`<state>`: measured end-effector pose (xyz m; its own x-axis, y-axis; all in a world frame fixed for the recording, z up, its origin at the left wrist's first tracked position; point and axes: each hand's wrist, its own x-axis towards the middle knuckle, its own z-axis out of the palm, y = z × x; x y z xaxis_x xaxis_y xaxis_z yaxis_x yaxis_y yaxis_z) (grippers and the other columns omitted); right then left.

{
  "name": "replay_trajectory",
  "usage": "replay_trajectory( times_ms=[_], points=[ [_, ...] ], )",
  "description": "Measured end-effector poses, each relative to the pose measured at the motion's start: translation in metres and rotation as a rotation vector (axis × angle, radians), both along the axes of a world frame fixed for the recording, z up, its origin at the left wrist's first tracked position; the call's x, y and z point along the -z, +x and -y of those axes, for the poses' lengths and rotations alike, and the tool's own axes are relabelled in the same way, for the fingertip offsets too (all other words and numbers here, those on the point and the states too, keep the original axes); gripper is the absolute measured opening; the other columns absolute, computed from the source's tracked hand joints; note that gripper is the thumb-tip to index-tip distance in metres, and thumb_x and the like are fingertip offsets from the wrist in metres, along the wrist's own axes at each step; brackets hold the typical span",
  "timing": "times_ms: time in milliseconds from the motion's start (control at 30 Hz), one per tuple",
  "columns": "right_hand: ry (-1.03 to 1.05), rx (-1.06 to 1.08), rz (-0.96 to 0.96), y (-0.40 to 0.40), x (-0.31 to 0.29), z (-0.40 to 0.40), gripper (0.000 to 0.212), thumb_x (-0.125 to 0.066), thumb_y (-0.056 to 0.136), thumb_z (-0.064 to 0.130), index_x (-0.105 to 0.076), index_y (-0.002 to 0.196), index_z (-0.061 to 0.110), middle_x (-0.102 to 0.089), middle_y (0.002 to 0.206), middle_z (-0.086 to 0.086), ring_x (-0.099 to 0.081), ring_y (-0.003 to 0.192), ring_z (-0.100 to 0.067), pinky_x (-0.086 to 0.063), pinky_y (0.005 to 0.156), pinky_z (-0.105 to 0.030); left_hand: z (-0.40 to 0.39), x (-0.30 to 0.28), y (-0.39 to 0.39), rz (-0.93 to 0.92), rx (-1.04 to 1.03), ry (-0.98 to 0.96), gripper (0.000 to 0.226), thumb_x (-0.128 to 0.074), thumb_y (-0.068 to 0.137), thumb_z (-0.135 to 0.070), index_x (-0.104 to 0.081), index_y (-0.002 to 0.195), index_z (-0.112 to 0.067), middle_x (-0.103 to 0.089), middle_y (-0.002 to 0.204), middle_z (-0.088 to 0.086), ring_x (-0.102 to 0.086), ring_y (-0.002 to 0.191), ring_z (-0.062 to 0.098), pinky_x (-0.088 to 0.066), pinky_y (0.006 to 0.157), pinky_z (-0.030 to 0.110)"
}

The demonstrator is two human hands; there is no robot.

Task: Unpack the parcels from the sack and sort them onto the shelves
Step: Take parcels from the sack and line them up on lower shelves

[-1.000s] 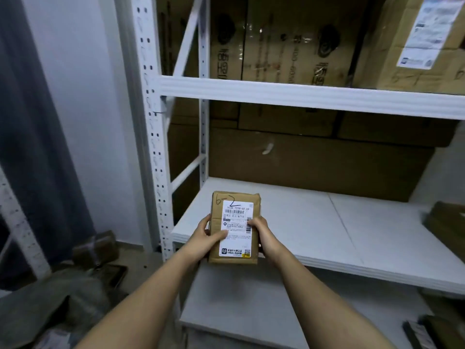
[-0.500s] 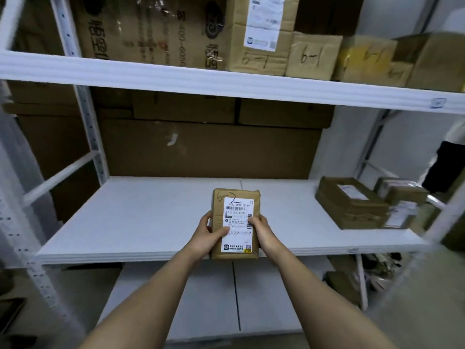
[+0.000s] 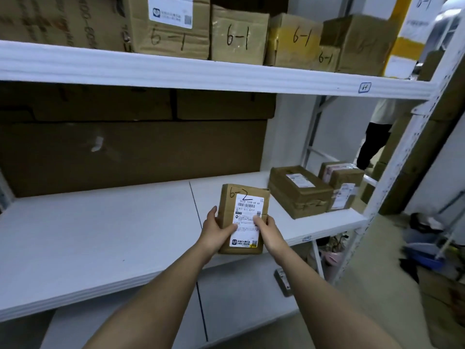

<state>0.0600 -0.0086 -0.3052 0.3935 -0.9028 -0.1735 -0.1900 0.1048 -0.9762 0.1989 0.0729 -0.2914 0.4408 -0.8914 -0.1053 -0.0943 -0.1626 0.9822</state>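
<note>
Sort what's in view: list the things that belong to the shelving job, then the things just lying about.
Part of the job:
- parcel marked 6-2, held by left hand and right hand
- middle shelf
- parcels already on that shelf
- boxes marked 6-1 on the top shelf

Lying about:
- large flat cartons behind the shelf
- clutter on the floor

White metal shelving rack: upper shelf beam [image 3: 201, 71] runs across w/ a small handwritten tag [image 3: 365, 87] near its right end; perforated upright [image 3: 412, 157] leans up the right side. White wall [image 3: 289, 137] behind. Big brown cardboard sheets [image 3: 125, 152] stand against the back of the rack. Grey floor [image 3: 377, 273] at right, w/ blurred blue clutter [image 3: 425, 255]. Light dim, even.
</note>
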Motion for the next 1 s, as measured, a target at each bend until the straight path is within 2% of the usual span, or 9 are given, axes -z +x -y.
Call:
replay_trajectory(
  times_ms=[67,200,300,367,433,567,700,833,1000],
  points=[
    [0.005,0.015,0.029,-0.011,0.005,0.019,0.047,-0.049,0.098,0.032,-0.029,0.138,0.017,-0.057,0.113,0.002,-0.06,0.093,-0.008,-0.05,0.071,-0.02,0.019,0.004,-0.01,0.013,0.002,0.016,0.079,-0.066,0.089,-0.018,-0.017,0.151,-0.016,-0.044,0.144,0.008,-0.053,0.122,0.024,-0.048,0.098,0.036],
    [-0.014,0.015,0.002,-0.032,0.017,0.068,0.052,-0.053,0.096,0.018,-0.025,0.14,0.017,-0.054,0.127,-0.006,-0.059,0.102,-0.017,-0.051,0.082,-0.027,0.065,0.017,-0.033,0.046,0.017,0.04,0.062,-0.065,0.089,-0.016,-0.033,0.143,-0.016,-0.051,0.138,0.008,-0.057,0.117,0.023,-0.051,0.093,0.033],
    [-0.049,0.002,-0.018,-0.049,0.029,0.111,0.057,-0.055,0.093,0.006,-0.026,0.142,0.015,-0.055,0.126,-0.008,-0.057,0.101,-0.016,-0.05,0.07,-0.018,0.104,0.03,-0.055,0.031,-0.017,0.047,0.061,-0.065,0.089,-0.012,-0.034,0.142,-0.015,-0.051,0.139,0.008,-0.056,0.121,0.026,-0.05,0.095,0.035],
    [-0.069,-0.032,-0.037,-0.064,0.039,0.143,0.063,-0.056,0.091,0.001,-0.026,0.144,0.015,-0.056,0.125,-0.008,-0.057,0.103,-0.017,-0.052,0.076,-0.022,0.13,0.039,-0.072,0.01,-0.061,0.046,0.064,-0.065,0.088,-0.009,-0.033,0.143,-0.014,-0.05,0.139,0.009,-0.054,0.122,0.026,-0.048,0.1,0.038],
    [-0.075,-0.08,-0.094,-0.076,0.047,0.168,0.066,-0.058,0.09,0.002,-0.025,0.145,0.017,-0.056,0.127,-0.008,-0.057,0.107,-0.02,-0.05,0.089,-0.032,0.152,0.049,-0.087,-0.013,-0.099,0.054,0.068,-0.066,0.087,-0.007,-0.031,0.144,-0.015,-0.051,0.138,0.011,-0.053,0.12,0.027,-0.046,0.102,0.04],
    [-0.11,-0.162,-0.199,-0.1,0.062,0.214,0.067,-0.059,0.09,0.008,-0.026,0.146,0.023,-0.06,0.124,-0.001,-0.058,0.106,-0.019,-0.047,0.096,-0.037,0.19,0.065,-0.116,-0.073,-0.18,0.087,0.073,-0.068,0.086,-0.009,-0.029,0.146,-0.02,-0.053,0.134,0.01,-0.055,0.116,0.027,-0.047,0.101,0.042],
    [-0.133,-0.174,-0.249,-0.109,0.073,0.234,0.064,-0.058,0.09,0.013,-0.029,0.144,0.027,-0.063,0.123,-0.001,-0.06,0.1,-0.019,-0.045,0.085,-0.028,0.209,0.076,-0.124,-0.05,-0.217,0.115,0.075,-0.07,0.085,-0.011,-0.028,0.146,-0.024,-0.054,0.133,0.008,-0.054,0.116,0.026,-0.046,0.102,0.043],
    [-0.122,-0.129,-0.257,-0.11,0.089,0.245,0.057,-0.063,0.088,0.015,-0.035,0.137,0.023,-0.064,0.123,-0.002,-0.06,0.112,-0.023,-0.046,0.096,-0.037,0.22,0.088,-0.129,-0.024,-0.248,0.126,0.076,-0.069,0.085,-0.009,-0.027,0.147,-0.025,-0.054,0.134,0.009,-0.053,0.12,0.025,-0.045,0.103,0.044],
    [-0.087,-0.022,-0.185,-0.107,0.1,0.249,0.04,-0.07,0.085,0.017,-0.04,0.109,0.023,-0.061,0.108,0.002,-0.055,0.092,-0.011,-0.038,0.081,-0.026,0.231,0.096,-0.126,0.022,-0.277,0.121,0.072,-0.067,0.086,-0.006,-0.028,0.145,-0.02,-0.054,0.134,0.008,-0.053,0.117,0.023,-0.046,0.1,0.038]
  ],
)
